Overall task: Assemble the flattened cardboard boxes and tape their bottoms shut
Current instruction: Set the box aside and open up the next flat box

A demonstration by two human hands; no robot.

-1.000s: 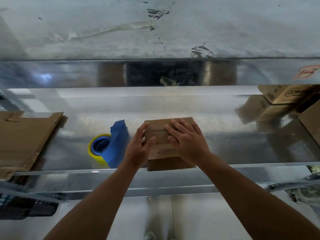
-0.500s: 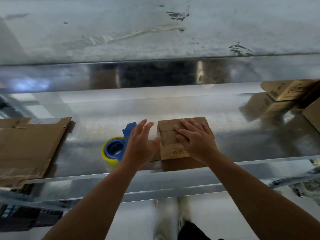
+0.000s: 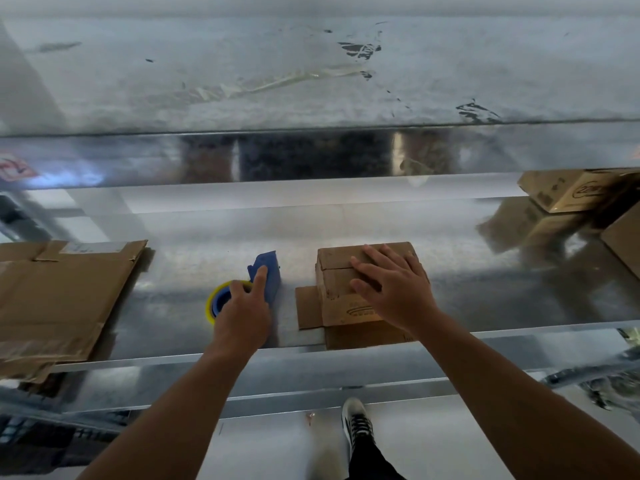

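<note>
Head-cam view down onto a shiny metal bench (image 3: 381, 223), w/ a scuffed metal shelf (image 3: 242, 81) above it at the back. Far L on the bench lies a stack of flat cardboard (image 3: 59, 299), its near corner hanging over the front edge.

Centre-R, at the bench's front edge, sits the box (image 3: 336, 278). It is small and brown, its top flaps folded down w/ a seam (image 3: 337, 268) between them. One flap (image 3: 308, 306) sticks out to the L, flat on the bench. Far R, towards the back, are a logo box (image 3: 575, 192) and an edge box (image 3: 627, 237) cut off by the frame, both well apart from the box.

R hand (image 3: 391, 289) lies palm-down on the box top, fingers (image 3: 363, 268) straight and spread, pressing the flaps and gripping nothing. L hand (image 3: 242, 317) is on a blue tape dispenser (image 3: 272, 271), just L of the flap. Its index finger (image 3: 260, 277) lies straight along the blue body and its thumb (image 3: 238, 287) is on the yellow tape roll (image 3: 209, 304). Its other fingers are hidden, so can't tell if it grips.

Below the bench, on pale floor (image 3: 270, 445), are one shoe (image 3: 356, 420) and a dark trouser leg (image 3: 370, 462).
</note>
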